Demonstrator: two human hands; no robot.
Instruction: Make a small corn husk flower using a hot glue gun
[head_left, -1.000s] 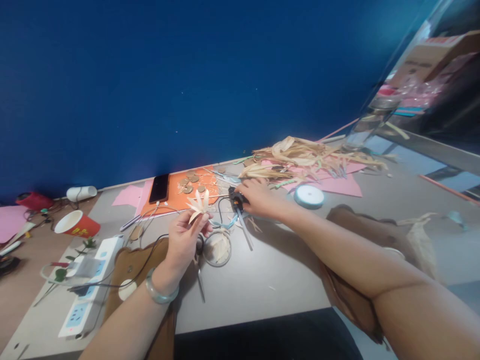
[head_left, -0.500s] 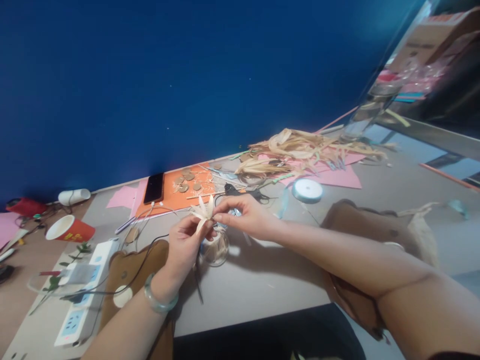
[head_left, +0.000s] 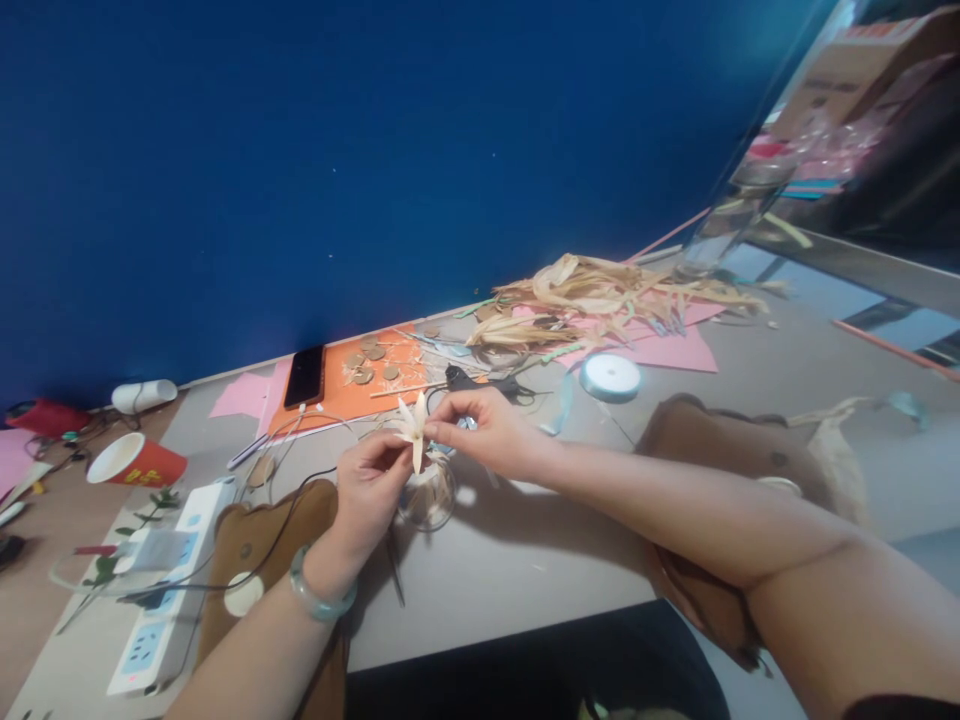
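Note:
Between my two hands is a small cream flower with pointed petals (head_left: 415, 432), which looks made of dried husk. My left hand (head_left: 371, 478) is closed, its thumb and fingertips pinching the flower from the left and below. From the right, my right hand (head_left: 484, 432) pinches at the flower's side, thumb against forefinger. Just beneath the hands stands a clear round container (head_left: 431, 498) with pale strips in it, partly hidden. A dark thin tool (head_left: 395, 570) lies by my left wrist.
Dried husks (head_left: 574, 290) lie heaped on pink paper at the back. A ribbon spool (head_left: 610, 377) sits to the right, a black glue gun (head_left: 480, 380) behind my hands. Leftward are a phone (head_left: 304, 377), a red paper cup (head_left: 139, 460) and a power strip (head_left: 169, 590) with cables.
The flower has turned in my fingers, so its petals now spread toward me, one pointing down. Both hands stay almost in place, and the view has shifted slightly.

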